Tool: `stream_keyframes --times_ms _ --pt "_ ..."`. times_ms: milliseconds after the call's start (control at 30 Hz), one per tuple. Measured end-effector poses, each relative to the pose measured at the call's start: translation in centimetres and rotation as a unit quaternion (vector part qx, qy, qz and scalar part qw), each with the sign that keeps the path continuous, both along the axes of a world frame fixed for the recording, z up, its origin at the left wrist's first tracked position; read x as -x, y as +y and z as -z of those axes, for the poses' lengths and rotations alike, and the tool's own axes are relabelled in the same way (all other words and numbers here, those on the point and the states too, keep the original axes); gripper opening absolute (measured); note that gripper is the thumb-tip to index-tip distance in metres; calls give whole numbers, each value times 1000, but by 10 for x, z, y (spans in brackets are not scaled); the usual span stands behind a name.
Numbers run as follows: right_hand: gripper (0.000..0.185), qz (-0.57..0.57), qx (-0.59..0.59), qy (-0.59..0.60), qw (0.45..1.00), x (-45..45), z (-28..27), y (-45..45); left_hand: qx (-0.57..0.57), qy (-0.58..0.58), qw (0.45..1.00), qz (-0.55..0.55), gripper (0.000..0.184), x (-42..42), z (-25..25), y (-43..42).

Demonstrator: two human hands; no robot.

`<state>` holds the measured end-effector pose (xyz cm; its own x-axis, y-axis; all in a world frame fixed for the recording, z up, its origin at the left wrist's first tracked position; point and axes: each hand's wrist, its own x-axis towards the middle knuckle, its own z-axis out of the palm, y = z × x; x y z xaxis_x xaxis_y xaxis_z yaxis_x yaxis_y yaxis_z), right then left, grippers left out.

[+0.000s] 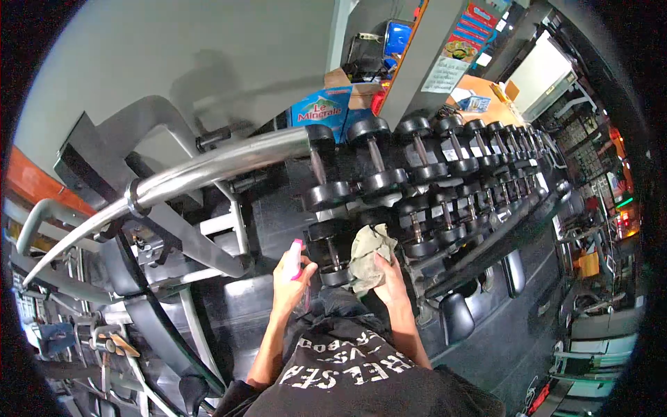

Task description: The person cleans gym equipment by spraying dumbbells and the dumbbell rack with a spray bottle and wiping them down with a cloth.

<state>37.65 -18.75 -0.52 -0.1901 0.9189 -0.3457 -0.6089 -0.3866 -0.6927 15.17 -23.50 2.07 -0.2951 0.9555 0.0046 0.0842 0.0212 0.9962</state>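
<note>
Gripping pink sprayer [296, 260] left, cloth [367, 256] right, fingers [310, 270] curled

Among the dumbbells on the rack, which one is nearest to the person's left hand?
The leftmost dumbbell of the lower row: it lies just beside the left hand; the others are farther right or higher up.

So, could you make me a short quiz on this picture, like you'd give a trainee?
1. What does the right hand hold?
2. Is the left hand empty?
3. Which name is printed on the blue box: A) Chelsea, B) Le Minerale, C) Everybody?

Key:
1. A crumpled greyish cloth.
2. No; it holds a pink-and-white object, possibly a spray bottle.
3. B.
</note>
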Motion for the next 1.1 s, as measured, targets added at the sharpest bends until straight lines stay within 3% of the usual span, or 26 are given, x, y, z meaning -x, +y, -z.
stream_keyframes --times_ms 133,267,333,367,467,533,600,800,833,867,900,933,1000,1067,1100 --pt "58 -8 -11 30 999 -5 1 48 54 -74 995 -44 27 -4 9 53" --pt "55 -12 -23 39 999 -10 9 101 75 -18 997 -10 26 -6 16 108" --pt "54 -20 -34 42 998 -11 12 126 137 33 990 -9 27 -9 18 133" --pt "50 -28 -33 34 999 -11 11 137 80 134 987 -36 27 -8 42 148" --pt "49 -39 -20 21 999 -9 11 171 111 120 984 -74 28 -14 45 174" --pt "58 -57 -6 27 998 -10 10 189 115 111 983 -91 28 -19 40 184" --pt "60 -66 -6 33 997 -8 11 205 101 163 976 -102 28 -21 49 194" --pt "52 -72 2 -10 997 10 28 241 158 194 960 -124 28 -27 61 200" --pt "50 -62 -274 -308 909 8 54 251 144 175 965 -133 27 -28 63 200" --pt "50 -43 -506 -551 662 6 68 260 127 155 969 -143 26 -30 65 200" --pt "45 -34 -319 -256 912 36 23 253 123 155 970 -144 23 -31 62 200" --pt "40 -47 -159 -184 969 51 36 268 124 153 969 -149 23 -33 63 200" --pt "40 -36 -327 -416 848 82 55 286 74 153 969 -177 22 -36 68 196" --pt "44 -86 -531 -482 692 106 69 298 89 132 972 -171 21 -38 69 190" --pt "46 -157 -544 -489 663 115 72 300 102 111 975 -163 21 -38 68 187"
